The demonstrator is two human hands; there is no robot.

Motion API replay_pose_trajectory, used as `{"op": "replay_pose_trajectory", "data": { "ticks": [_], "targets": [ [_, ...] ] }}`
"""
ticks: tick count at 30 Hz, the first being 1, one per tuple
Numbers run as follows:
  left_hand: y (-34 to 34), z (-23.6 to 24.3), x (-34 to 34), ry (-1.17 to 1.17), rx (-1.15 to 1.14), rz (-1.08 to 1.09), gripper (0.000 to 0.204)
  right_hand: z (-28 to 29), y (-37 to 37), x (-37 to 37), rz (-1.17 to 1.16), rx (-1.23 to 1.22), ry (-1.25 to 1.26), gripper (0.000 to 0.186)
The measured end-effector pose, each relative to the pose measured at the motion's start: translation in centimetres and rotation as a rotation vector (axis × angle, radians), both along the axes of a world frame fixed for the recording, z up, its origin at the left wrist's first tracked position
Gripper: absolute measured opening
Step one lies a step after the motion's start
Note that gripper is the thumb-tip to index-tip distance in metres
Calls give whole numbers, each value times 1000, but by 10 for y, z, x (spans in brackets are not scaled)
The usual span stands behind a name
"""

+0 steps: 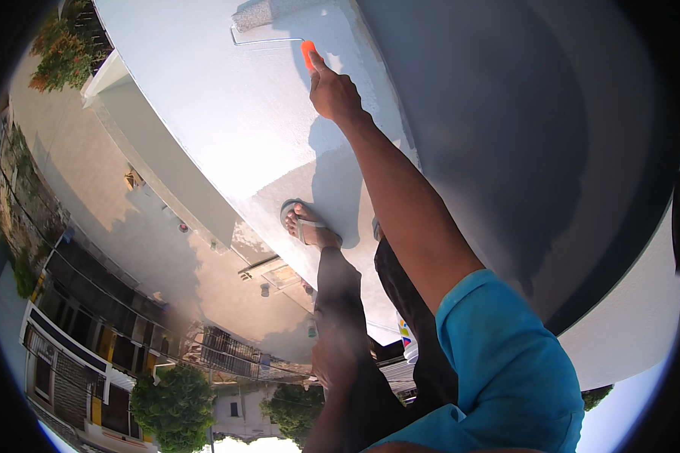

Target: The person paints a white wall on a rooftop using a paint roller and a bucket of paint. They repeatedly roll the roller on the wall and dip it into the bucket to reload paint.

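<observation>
A paint roller point(261, 15) with a whitish sleeve, thin wire frame and orange handle lies against the white-coated ledge point(227, 90) at the top. My right hand point(334, 94) is closed round the orange handle, thumb along it, arm stretched out far ahead. Hanging low by my dark-trousered left leg is my left hand point(334, 362), blurred, near the knee; its fingers cannot be made out. My left foot point(310, 226), in a grey sandal, stands on the ledge, where a wet-looking edge separates brighter white from duller surface.
A smooth grey wall point(491, 136) rises along the right side. On the left the ledge drops off to a paved yard point(159, 226) far below, with houses and trees point(172, 404) beyond. Behind my legs stands a white bucket point(409, 349) with a coloured label.
</observation>
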State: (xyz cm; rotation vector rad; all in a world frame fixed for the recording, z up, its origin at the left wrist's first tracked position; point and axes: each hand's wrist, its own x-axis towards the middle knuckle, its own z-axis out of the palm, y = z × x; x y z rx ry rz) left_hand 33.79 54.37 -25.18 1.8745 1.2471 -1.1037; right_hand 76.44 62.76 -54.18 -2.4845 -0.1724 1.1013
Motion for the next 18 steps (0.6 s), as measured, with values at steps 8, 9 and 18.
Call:
{"op": "replay_pose_trajectory", "data": {
  "ticks": [8, 9, 18],
  "targets": [
    [5, 1, 10, -37, 26, 5, 38, -43, 96, 118, 36, 77, -152, 52],
    [6, 1, 11, -55, 33, -1, 38, -42, 101, 124, 37, 75, -139, 52],
    [5, 6, 23, -85, 53, -13, 39, 4, 18, 13, 15, 24, 23, 55]
  ]
}}
